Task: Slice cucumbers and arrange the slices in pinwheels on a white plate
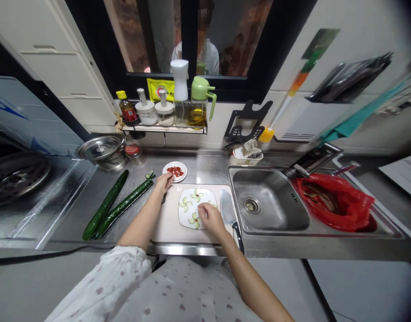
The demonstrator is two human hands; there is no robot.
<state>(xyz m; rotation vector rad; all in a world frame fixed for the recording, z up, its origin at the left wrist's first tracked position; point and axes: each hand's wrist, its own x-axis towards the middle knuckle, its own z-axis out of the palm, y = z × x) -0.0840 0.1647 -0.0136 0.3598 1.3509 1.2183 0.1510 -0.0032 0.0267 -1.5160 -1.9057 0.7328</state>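
Observation:
My left hand (165, 182) is at the near left rim of a small white plate (165, 170) of small red pieces (176, 171). Its fingers are pressed together; what they hold, if anything, is hidden. Over a squarish white plate (189, 218), my right hand (209, 218) has its fingers curled in a pinch, with nothing I can make out between them. Thin pale green slices (185, 204) form pinwheels on this plate, some with a red centre; my right hand partly covers one. The plate lies on a cutting board (165, 223). A black-handled kitchen knife (227, 206) rests along the board's right side.
Two cucumbers (106, 203) lie left of the board, cut pieces (149, 175) by one tip. A lidded pot (103, 152) and red-lidded jar (134, 154) stand behind. Right are the sink (269, 205) and a red bag (340, 203). A condiment shelf (165, 128) hangs above.

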